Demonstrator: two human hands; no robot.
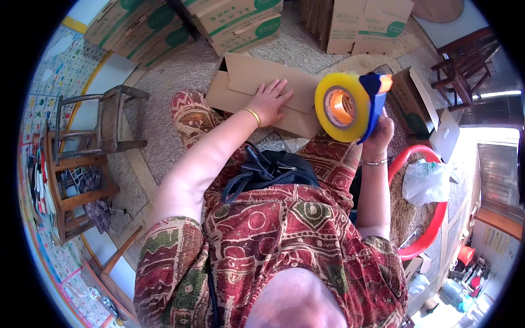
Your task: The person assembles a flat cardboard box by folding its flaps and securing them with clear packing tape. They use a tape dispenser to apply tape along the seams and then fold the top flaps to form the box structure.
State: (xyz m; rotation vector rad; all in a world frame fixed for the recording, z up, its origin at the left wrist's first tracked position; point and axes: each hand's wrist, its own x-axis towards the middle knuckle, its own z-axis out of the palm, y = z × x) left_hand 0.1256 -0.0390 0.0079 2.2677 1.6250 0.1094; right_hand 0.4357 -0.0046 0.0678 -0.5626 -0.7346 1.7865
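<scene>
From the head view, the landmark is the brown carton (302, 121), lying just beyond the seated person's lap; whether legs or floor bear it, I cannot tell. The left hand (269, 103) lies palm down on the carton, fingers extended, pressing a flap without gripping it. To the carton's right, the right hand (379, 134) is closed around the blue tape dispenser (376, 106), whose yellow tape roll (354, 112) faces the carton. The two hands are apart.

Good handling here seems to call for an even palm on the flap, with fingertips kept away from the dispenser's orange end (386, 83), and a firm, level grip so the heavy-looking roll does not twist the wrist. The carton could slide under one-sided pressure, so pressing straight down looks wiser.

Farther right of the carton stands an open box (406, 101); nearer the person on that side is a red ring (436, 235).
</scene>
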